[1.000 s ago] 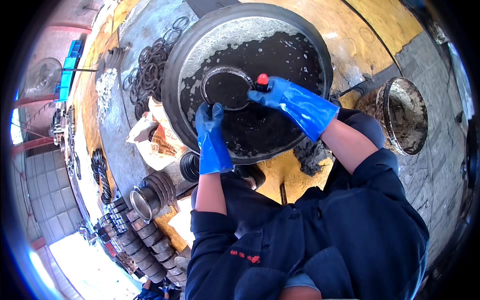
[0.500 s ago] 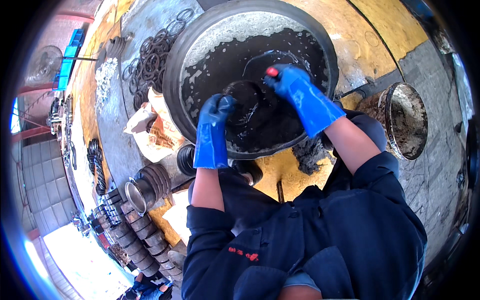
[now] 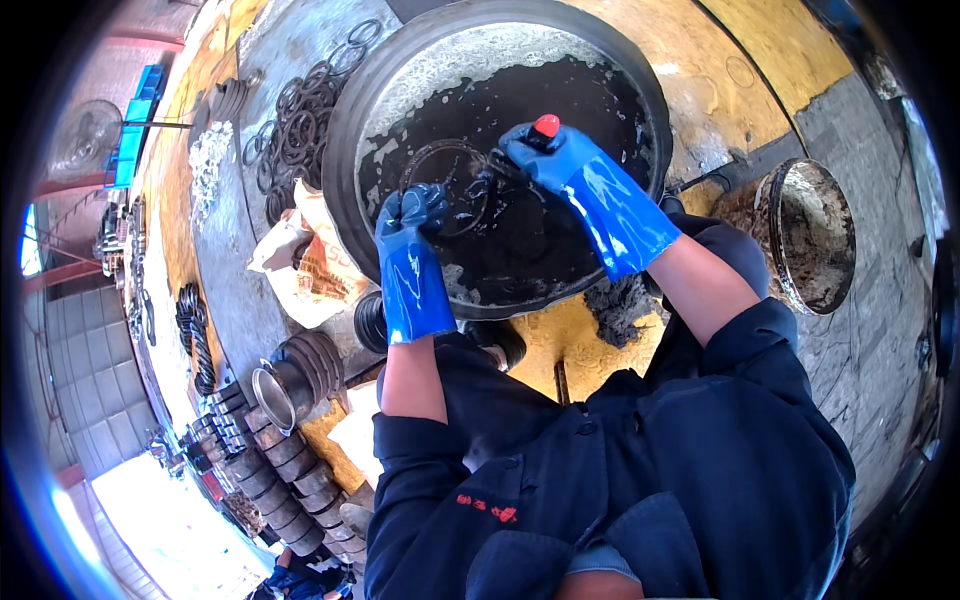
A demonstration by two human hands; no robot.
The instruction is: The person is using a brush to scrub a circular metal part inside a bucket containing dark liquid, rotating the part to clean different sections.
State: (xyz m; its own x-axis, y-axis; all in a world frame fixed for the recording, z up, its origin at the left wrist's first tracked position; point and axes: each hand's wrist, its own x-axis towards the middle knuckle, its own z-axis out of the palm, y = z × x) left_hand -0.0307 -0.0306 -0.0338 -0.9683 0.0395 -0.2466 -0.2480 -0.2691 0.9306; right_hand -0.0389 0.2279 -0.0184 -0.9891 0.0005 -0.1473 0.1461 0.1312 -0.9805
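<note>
My left hand, in a long blue rubber glove, is closed on the near-left edge of a thin black ring. The ring is wet and held over a wide round basin of dark liquid with pale foam along its far side. My right hand, gloved the same, is closed around a tool with a red-ended handle. The tool's dark working end reaches left to the ring's right side; its exact kind cannot be made out.
Left of the basin lie a heap of black rings and a crumpled printed sack. A stained bucket lies tipped to the right. At lower left are stacked metal cylinders and a row of ribbed round parts.
The black ring now shows clearly above the liquid. My left hand has shifted slightly left, and my right hand left, with the tool's red end turned upward.
</note>
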